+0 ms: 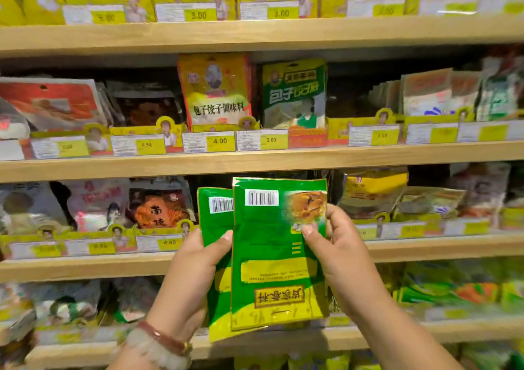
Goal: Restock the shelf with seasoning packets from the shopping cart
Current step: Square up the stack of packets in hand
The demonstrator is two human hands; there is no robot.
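Note:
I hold two green seasoning packets upside down, backs toward me, in front of the shelves. My left hand (pixel 195 267) grips the rear packet (pixel 214 222) by its left edge, thumb on its face. My right hand (pixel 337 245) pinches the front packet (pixel 272 256) at its right edge, thumb on the food picture. The front packet overlaps the rear one. A matching green packet (pixel 293 94) stands upright on the middle shelf (pixel 255 160) above, beside a yellow and red packet (pixel 215 91). No shopping cart is in view.
Wooden shelves (pixel 255 33) hold several rows of seasoning packets behind yellow price tags (pixel 219 141). Behind the held packets, the third shelf (pixel 425 246) shows a dark gap. More packets fill the lower shelf (pixel 453 290) at left and right.

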